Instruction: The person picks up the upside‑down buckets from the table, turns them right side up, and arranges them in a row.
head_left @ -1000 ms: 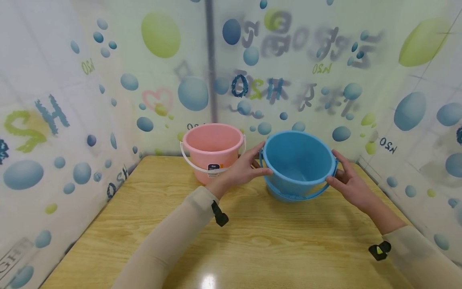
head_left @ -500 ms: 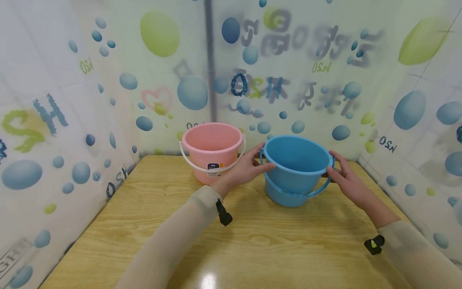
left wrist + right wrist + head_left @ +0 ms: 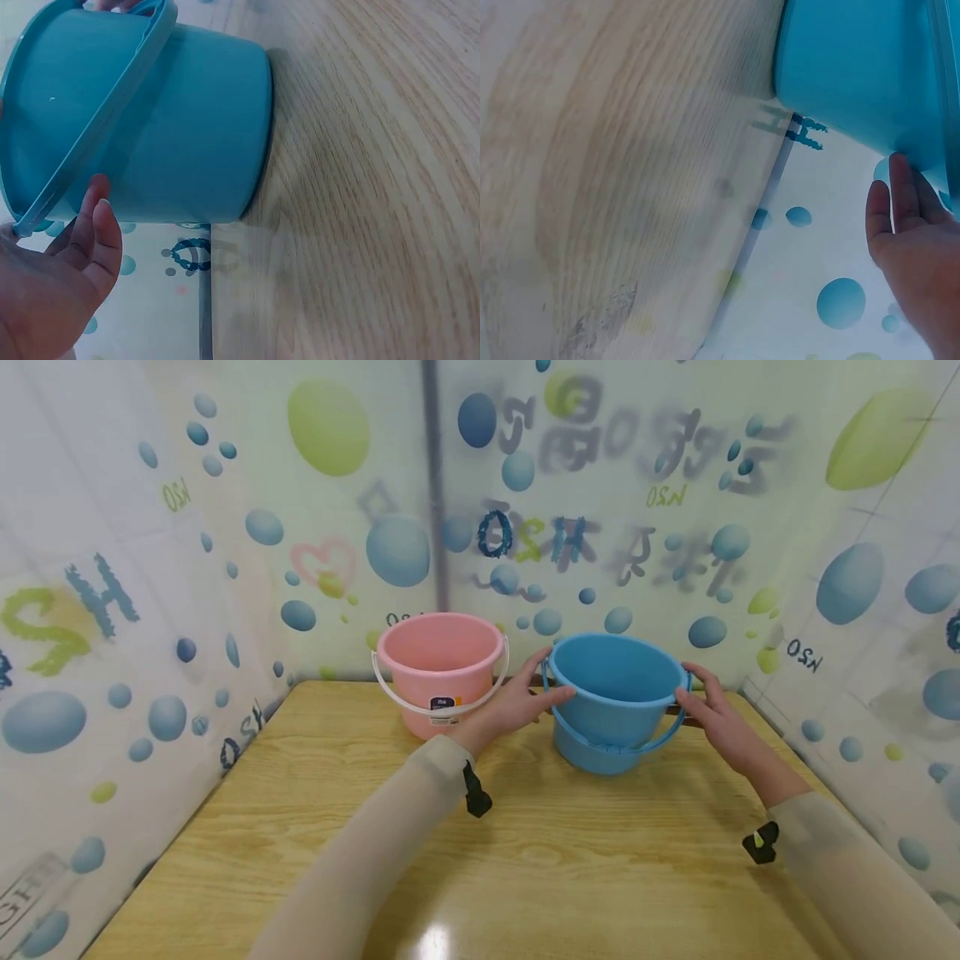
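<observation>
A blue bucket [image 3: 600,735] stands nearly upright at the back right of the wooden table, its blue handle hanging down in front. My left hand [image 3: 517,702] grips its left rim, thumb over the edge and fingers against the outer wall. On the opposite side my right hand [image 3: 716,718] holds the rim with the thumb on top and fingers below. In the left wrist view the base of the blue bucket [image 3: 202,127] is at the tabletop. The right wrist view has my right hand [image 3: 922,240] with its fingers against the wall beneath the rim.
A pink bucket [image 3: 420,693] with a white handle and a label stands left of the blue one, just behind my left wrist. The wooden table [image 3: 570,868] reaches back to curtain-like walls [image 3: 330,560] printed with bubbles, which enclose it on three sides.
The blue bucket, tipped toward me a second ago, has come more upright, then shifted slightly back. Both hands have kept hold of its rim and moved with it. The pink bucket has stayed put.
</observation>
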### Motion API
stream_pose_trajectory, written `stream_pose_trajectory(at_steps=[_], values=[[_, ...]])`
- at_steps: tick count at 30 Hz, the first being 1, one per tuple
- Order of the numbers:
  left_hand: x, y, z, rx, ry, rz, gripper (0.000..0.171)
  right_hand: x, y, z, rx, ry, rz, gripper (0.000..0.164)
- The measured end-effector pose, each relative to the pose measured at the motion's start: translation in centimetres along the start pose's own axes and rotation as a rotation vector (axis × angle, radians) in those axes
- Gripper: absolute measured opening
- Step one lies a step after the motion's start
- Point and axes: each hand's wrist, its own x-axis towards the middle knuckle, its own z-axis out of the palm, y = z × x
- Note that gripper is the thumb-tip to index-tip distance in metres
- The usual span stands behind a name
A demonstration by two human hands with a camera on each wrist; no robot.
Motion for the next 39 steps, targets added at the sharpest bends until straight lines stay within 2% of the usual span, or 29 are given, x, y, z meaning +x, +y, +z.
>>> stream_pose_trajectory(at_steps=[7, 18, 25, 39], values=[[1.2, -0.4, 0.0, -0.029, -0.002, -0.004, 0.099, 0.8, 0.5, -0.1, 0.038, 0.013, 0.005, 0.072], [2.3, -0.6, 0.2, -0.086, 0.021, -0.022, 0.085, 1.6, 0.6, 0.1, 0.055, 0.019, 0.035, 0.075], [2.9, -0.5, 0.1, -0.082, 0.030, -0.036, 0.094, 2.1, 0.8, 0.2, 0.077, 0.033, 0.048, 0.076], [3.3, -0.1, -0.2, -0.036, 0.054, -0.069, 0.094, 3.2, 1.2, 0.3, 0.114, 0.040, 0.068, 0.078]])
